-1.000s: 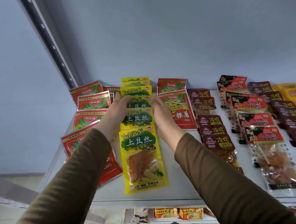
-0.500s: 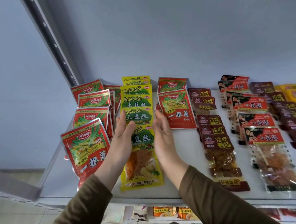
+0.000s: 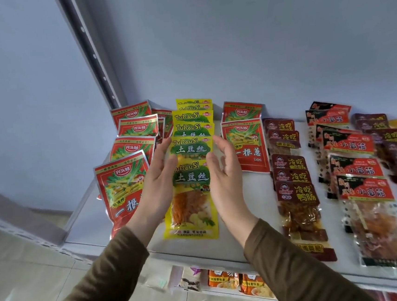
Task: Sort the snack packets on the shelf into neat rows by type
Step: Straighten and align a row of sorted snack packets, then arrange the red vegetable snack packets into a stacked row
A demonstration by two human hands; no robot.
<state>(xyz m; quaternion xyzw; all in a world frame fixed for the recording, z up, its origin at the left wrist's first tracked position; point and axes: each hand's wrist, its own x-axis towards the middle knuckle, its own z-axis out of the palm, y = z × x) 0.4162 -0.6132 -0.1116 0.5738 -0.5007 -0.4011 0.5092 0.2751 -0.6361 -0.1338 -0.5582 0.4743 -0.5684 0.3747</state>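
1. White shelf [image 3: 251,208] stands against a pale blue wall [image 3: 254,35].
2. Yellow packets [image 3: 192,175] lie in an overlapping row running front to back near the shelf's left end.
3. Left hand [image 3: 157,186] and right hand [image 3: 224,181] flank that row, palms facing inward, fingers relaxed, gripping nothing.
4. Red packets [image 3: 123,182] lie left of the row; another red pair [image 3: 245,143] lies right.
5. Maroon packets [image 3: 292,180] and red-and-black packets [image 3: 357,178] form rows farther right.

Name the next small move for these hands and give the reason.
Probably shift the right hand to the two red packets right of the yellow row and carry them to the red row on its left: yellow looks aligned, both hands open, red split.
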